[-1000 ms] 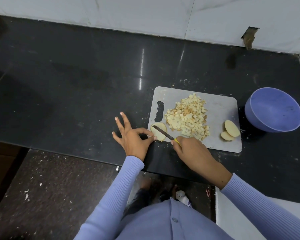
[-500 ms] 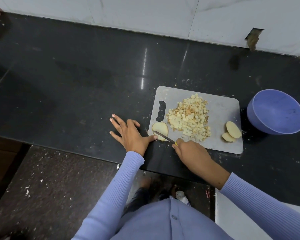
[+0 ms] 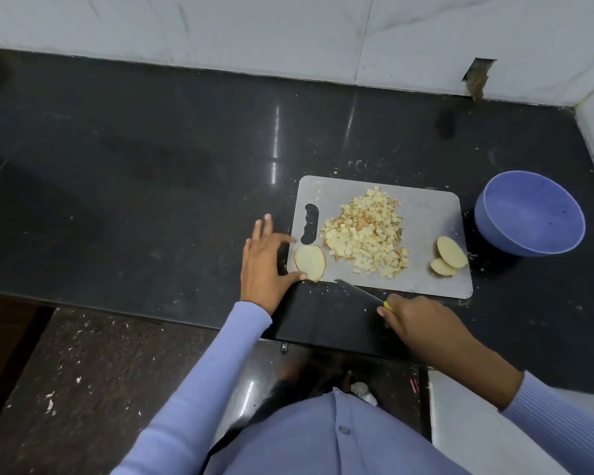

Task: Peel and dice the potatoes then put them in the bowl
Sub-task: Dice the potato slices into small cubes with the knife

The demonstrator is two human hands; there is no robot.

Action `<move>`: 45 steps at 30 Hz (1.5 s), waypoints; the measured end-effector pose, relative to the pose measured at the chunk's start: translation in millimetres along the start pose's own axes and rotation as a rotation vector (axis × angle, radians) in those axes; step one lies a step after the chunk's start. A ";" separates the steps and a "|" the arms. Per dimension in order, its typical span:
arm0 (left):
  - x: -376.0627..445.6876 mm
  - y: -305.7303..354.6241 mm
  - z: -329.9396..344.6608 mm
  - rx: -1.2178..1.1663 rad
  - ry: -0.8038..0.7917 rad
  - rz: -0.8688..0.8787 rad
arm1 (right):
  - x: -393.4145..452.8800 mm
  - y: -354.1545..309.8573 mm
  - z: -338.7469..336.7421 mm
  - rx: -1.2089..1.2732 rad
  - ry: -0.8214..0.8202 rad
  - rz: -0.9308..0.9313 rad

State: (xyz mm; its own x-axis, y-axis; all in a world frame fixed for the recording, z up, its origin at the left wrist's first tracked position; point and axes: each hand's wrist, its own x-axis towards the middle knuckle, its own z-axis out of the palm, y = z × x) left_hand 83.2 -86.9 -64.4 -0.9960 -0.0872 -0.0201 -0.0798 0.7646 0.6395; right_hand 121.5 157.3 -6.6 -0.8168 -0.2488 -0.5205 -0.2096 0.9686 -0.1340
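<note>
Left hand (image 3: 262,265): ours, fingers spread flat beside the board (image 3: 426,214), thumb touching one uncut slice (image 3: 310,262). Dice (image 3: 366,234): heaped mid-board. Right hand (image 3: 413,318): gripping knife (image 3: 359,291). Two slices (image 3: 449,256): uncut. Bowl (image 3: 528,214): empty.

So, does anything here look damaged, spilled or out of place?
Yes. The white tiled wall has a broken hole at its base, far right. Small potato crumbs lie scattered on the black stone counter around the grey cutting board. The round blue bowl looks empty.
</note>
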 end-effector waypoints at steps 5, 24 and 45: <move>28.3 -9.4 -14.6 0.015 -0.313 0.388 | -6.6 9.3 1.4 0.318 0.173 0.102; 59.5 -16.1 -15.4 0.166 -0.538 0.775 | -6.8 -21.7 30.9 0.543 0.252 0.260; 10.8 -16.0 14.8 -0.065 -0.198 0.342 | 24.9 -79.8 28.6 0.546 0.248 0.202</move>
State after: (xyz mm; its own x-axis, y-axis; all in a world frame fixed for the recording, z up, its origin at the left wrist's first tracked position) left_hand 73.1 -90.6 -86.1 -0.9537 0.2948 0.0590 0.2542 0.6858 0.6820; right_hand 133.3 73.9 -32.9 -0.9257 0.0100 -0.3782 0.2127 0.8405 -0.4983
